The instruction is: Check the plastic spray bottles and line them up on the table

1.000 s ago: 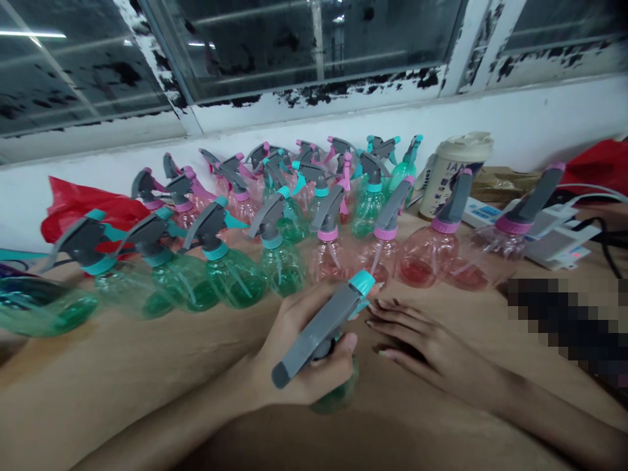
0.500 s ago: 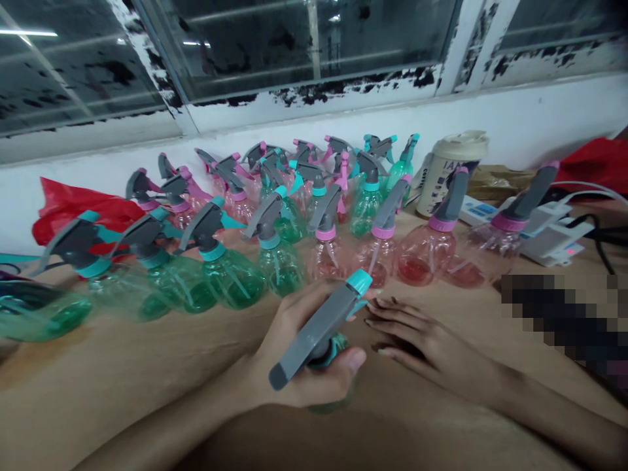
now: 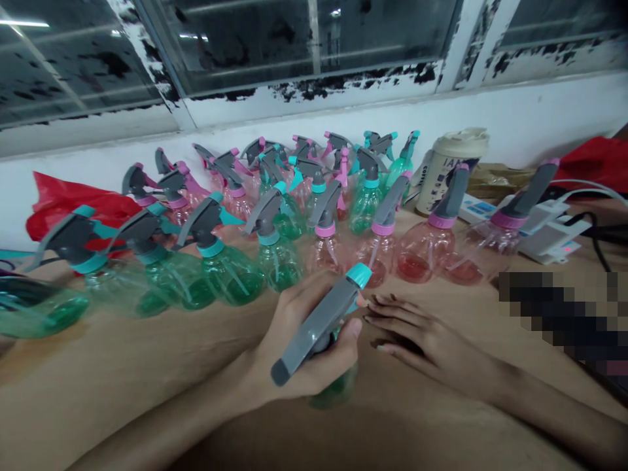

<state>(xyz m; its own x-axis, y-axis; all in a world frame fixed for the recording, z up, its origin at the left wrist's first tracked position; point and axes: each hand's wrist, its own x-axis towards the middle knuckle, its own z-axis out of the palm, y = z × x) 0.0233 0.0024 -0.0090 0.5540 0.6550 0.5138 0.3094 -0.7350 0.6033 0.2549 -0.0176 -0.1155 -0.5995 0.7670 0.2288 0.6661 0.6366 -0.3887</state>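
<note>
My left hand [image 3: 304, 327] is wrapped round the neck of a green spray bottle [image 3: 338, 386] with a grey head and a teal nozzle. Its thumb lies along the near side of the neck and fingers are near the trigger, partly hidden by the head. Much of the bottle's body is behind the hand. To the right, my right hand [image 3: 422, 333] rests on the table with fingers stretched out, holding nothing. Beyond both hands stands a row of spray bottles, among them a green one [image 3: 233, 275] and a pink one [image 3: 424, 255].
More spray bottles crowd behind the row, against the white wall. At the back right are a coffee cup [image 3: 449, 173], a white power strip [image 3: 552, 242] with cables and a red bag [image 3: 596, 167]. Another red bag [image 3: 73, 203] lies at the left. A pixelated dark patch covers the right side.
My left thumb has moved up and in against the bottle's neck, and more of the green body shows below it. My right hand has stayed in place.
</note>
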